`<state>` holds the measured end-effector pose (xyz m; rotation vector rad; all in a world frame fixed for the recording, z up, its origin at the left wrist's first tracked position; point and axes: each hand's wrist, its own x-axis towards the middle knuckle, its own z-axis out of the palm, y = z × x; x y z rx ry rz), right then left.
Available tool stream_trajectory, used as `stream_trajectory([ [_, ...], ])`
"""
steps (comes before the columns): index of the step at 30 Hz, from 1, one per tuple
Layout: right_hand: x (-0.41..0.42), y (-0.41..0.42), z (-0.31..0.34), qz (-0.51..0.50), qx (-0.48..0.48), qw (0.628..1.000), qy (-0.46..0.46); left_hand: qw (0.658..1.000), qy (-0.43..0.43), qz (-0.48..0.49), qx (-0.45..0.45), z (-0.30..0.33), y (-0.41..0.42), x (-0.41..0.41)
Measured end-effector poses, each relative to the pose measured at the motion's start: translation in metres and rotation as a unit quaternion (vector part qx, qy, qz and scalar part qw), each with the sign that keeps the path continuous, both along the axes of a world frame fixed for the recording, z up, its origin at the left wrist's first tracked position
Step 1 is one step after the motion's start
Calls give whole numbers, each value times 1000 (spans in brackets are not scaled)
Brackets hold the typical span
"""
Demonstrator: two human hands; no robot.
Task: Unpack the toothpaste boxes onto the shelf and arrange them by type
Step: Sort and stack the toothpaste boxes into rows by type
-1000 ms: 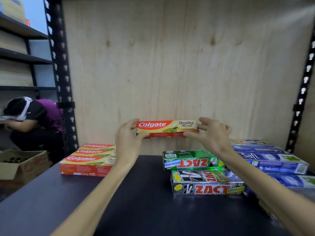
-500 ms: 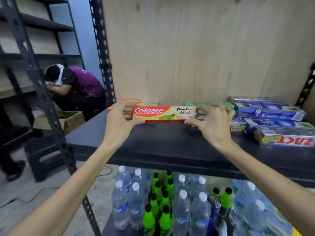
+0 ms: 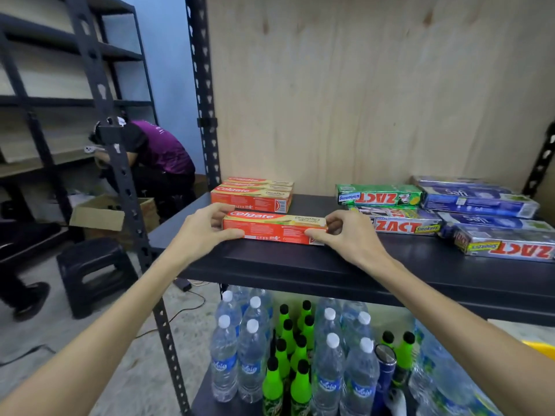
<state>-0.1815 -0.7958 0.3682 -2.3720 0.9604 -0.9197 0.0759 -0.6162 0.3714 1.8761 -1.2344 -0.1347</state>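
A red and yellow Colgate box (image 3: 274,227) lies flat on the black shelf (image 3: 300,265) near its front edge. My left hand (image 3: 204,232) grips its left end and my right hand (image 3: 345,235) grips its right end, thumbs on the front face. Just behind it stands a stack of Colgate boxes (image 3: 252,195). To the right lie green and silver Zact boxes (image 3: 381,196), one more Zact box (image 3: 507,247) at the far right, and blue Safi boxes (image 3: 477,202).
Water bottles (image 3: 249,349) and green bottles (image 3: 288,355) fill the lower shelf. A plywood back panel (image 3: 375,100) closes the shelf. A person in a purple shirt (image 3: 156,151) crouches at left by a cardboard box (image 3: 99,216) and a black stool (image 3: 93,270).
Both hands brought the Colgate box down from mid-air onto the shelf in front of the Colgate stack. The view dropped and pulled back, showing the lower shelf.
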Motion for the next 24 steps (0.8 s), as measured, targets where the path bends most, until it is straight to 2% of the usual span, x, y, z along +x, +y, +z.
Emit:
stream_trajectory([
  [4,39,0,3,0,15,1000,1,999,-18,30,12,6,-10,36],
  [8,80,-7,14,17,19,999,30,996,7,75,55,10,-30,82],
  [11,97,-14,9,12,-6,1000,0,993,5,102,55,4,-42,101],
  [16,117,-32,-7,-14,-61,998,-9,994,69,76,46,3,-58,118],
  [20,120,-41,2,62,4,998,9,996,75,42,34,-1,-66,121],
  [24,123,-46,-10,65,21,998,16,995,97,20,20,-2,-69,119],
])
